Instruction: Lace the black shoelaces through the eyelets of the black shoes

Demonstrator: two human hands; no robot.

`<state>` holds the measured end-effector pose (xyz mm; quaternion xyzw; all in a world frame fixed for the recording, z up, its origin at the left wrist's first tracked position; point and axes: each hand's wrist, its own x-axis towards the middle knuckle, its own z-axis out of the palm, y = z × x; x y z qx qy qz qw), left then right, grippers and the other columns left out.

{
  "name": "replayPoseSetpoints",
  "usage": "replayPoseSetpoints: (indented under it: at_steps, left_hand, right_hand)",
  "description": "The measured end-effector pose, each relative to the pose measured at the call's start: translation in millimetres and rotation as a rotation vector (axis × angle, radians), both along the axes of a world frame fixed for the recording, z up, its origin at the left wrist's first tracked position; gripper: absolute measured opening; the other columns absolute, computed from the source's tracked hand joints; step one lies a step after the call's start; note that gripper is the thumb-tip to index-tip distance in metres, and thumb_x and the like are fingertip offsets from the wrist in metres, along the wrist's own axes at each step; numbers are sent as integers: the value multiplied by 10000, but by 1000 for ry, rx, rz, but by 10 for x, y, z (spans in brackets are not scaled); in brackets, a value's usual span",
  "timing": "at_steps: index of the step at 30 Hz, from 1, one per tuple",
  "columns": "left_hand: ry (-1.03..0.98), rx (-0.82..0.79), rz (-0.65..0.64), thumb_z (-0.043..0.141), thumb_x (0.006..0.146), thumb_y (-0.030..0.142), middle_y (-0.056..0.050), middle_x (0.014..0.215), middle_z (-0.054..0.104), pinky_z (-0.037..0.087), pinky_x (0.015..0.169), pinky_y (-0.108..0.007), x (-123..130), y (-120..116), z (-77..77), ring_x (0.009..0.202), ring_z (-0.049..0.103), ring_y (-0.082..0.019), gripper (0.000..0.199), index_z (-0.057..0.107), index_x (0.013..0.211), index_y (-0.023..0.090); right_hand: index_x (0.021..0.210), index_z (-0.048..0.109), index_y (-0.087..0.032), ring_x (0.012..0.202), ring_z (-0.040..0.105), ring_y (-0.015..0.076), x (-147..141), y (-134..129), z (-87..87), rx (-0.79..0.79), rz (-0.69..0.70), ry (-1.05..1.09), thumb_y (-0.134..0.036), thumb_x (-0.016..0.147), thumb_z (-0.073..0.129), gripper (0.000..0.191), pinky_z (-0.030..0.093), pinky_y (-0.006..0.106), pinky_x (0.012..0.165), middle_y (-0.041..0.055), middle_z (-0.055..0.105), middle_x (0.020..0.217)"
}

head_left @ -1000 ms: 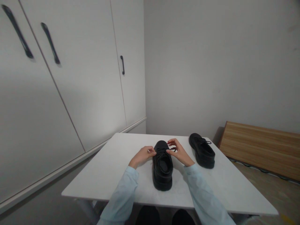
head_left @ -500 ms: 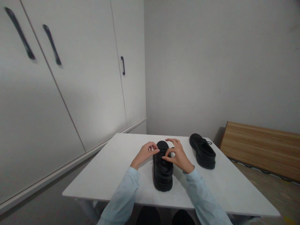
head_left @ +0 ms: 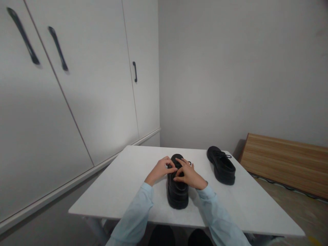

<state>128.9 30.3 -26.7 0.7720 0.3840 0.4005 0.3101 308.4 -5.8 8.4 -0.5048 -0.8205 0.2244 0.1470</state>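
A black lace-up shoe stands on the white table, its heel facing me and its toe pointing away. Over its lacing, my left hand comes in from the left with thumb and index finger pinched on the dark shoelace. From the right, my right hand pinches the shoelace near the shoe's opening, its other fingers stretched over the toe side. The two hands nearly touch. A small lace loop shows beyond my right fingers. My fingers cover most of the lacing, and the lace between the fingertips is hard to see.
A second black shoe, its lace tied, stands at the right back of the white table. White cabinets with dark handles line the left. A wood-grain board leans near the grey wall at right.
My right hand has moved slightly left and down over the shoe, and its raised fingers have lowered. My left hand has shifted slightly right, closer to the right hand. Both shoes stay in place.
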Motion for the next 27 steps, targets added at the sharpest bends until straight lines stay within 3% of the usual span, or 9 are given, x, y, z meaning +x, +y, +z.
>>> replayPoseSetpoints:
  at_steps: [4,8,14,20,27]
  left_hand:
    - [-20,-2,-13,692,747,333,-12,797,542,399,739,-273,14,-8,-1,788,536,-151,173,684,713,164]
    - [-16,-7,-9,684,751,343,-14,801,546,397,737,-273,21,-16,-2,790,536,-153,186,677,712,161]
    - [-27,-3,-11,677,748,357,-15,782,545,407,745,-278,19,-24,20,781,535,-157,204,668,697,159]
    - [-28,-5,10,687,737,362,-13,770,549,384,733,-279,28,-17,19,778,530,-160,203,667,698,164]
    - [-185,-108,-3,636,764,418,3,703,533,346,656,-259,90,6,6,691,481,-138,267,634,698,159]
  right_hand:
    - [744,740,-219,1399,221,358,-8,2,-39,78,-31,25,-212,730,712,32,84,710,1037,95,395,1475]
    - [721,727,-216,1386,231,380,-14,3,-86,127,-28,33,-278,736,722,64,62,747,1003,96,406,1465]
    - [683,698,-195,1308,346,360,-48,-37,-88,162,-59,101,-128,704,676,74,141,710,1003,110,495,1355]
    - [651,607,-178,1134,483,276,110,-18,-61,284,-40,346,-85,685,608,99,340,493,991,107,558,1128]
    - [764,518,-207,979,559,198,286,124,39,320,97,589,-195,846,486,89,411,349,887,59,612,987]
